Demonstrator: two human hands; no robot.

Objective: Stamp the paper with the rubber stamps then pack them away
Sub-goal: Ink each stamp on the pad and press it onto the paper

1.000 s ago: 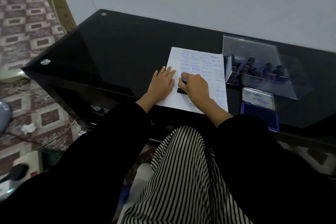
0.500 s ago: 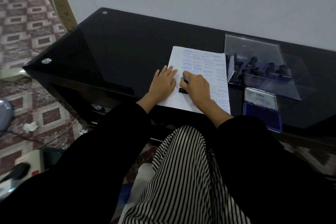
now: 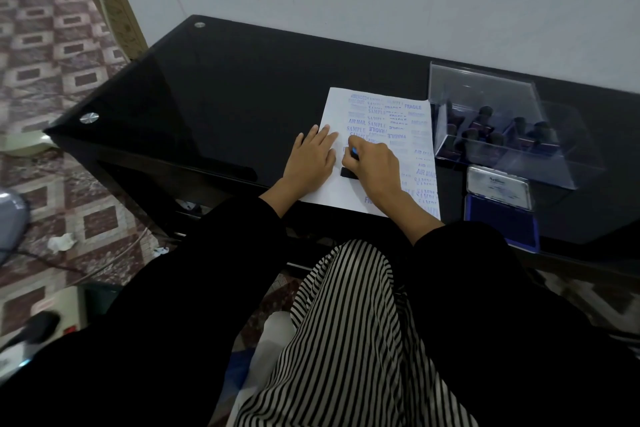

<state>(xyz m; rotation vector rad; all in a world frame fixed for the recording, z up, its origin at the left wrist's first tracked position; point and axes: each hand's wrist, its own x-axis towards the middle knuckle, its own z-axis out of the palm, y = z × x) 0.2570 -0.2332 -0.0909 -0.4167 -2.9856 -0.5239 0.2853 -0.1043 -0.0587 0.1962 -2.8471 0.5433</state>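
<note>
The paper (image 3: 337,189) lies on the black glass table (image 3: 225,97) and carries many blue prints (SAMPLE, FRAGILE, AIR MAIL). The left hand (image 3: 311,159) rests flat on its left edge, fingers straight. The right hand (image 3: 377,166) curls its fingers round a stamp (image 3: 348,173), whose black base stands on the sheet. Just right of the paper stands a clear box (image 3: 485,94) holding other stamps (image 3: 485,113). Nearer the person lies an open blue ink pad (image 3: 500,218).
</note>
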